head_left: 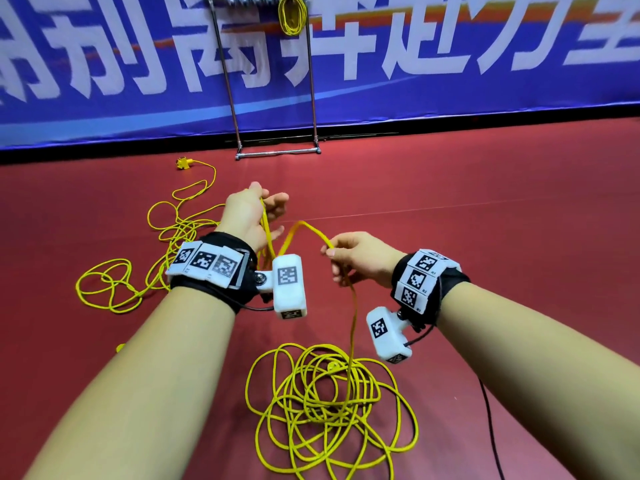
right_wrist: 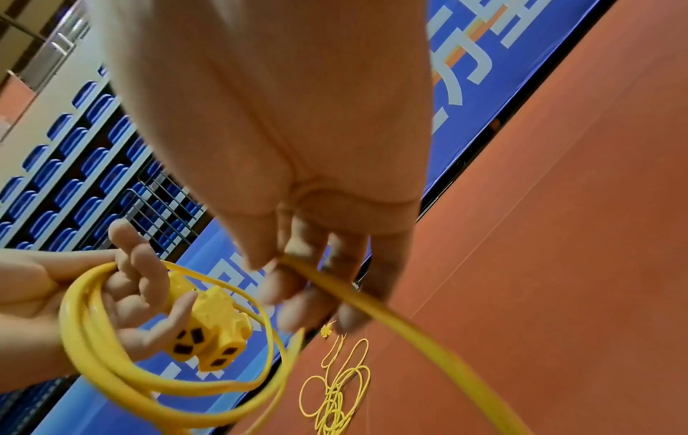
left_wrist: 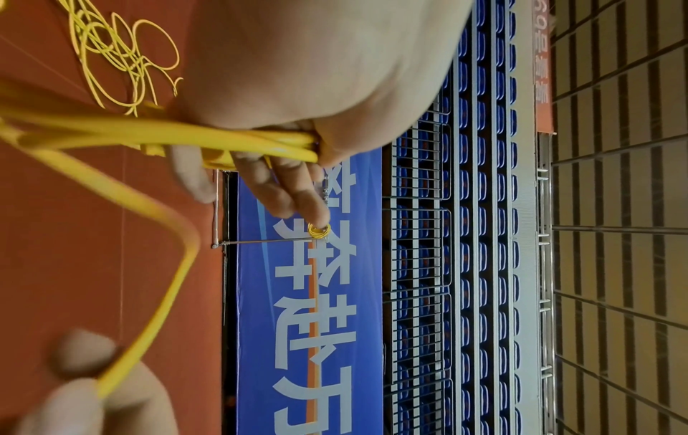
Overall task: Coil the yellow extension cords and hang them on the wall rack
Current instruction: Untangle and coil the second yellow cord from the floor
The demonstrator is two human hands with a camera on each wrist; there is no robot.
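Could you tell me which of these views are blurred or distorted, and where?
Head view: mostly sharp, with wide-angle bending of the rack; slight blur where the cord spans the hands. Left wrist view: rotated sideways; the near cord and the right hand are smeared. Right wrist view: the right hand and its strand blur, while the outlet block reads fairly clearly.

Both forearms reach out in front, wrists banded. Left hand [head_left: 254, 213] is raised, palm turned inward, fingers [right_wrist: 141, 276] spread loosely with yellow cord loops [right_wrist: 96, 353] hooked in the crook of the thumb. Right hand [head_left: 356, 258] sits just beside it, slightly lower, knuckles up, thumb and fingertips [right_wrist: 283, 291] pinching a single strand.
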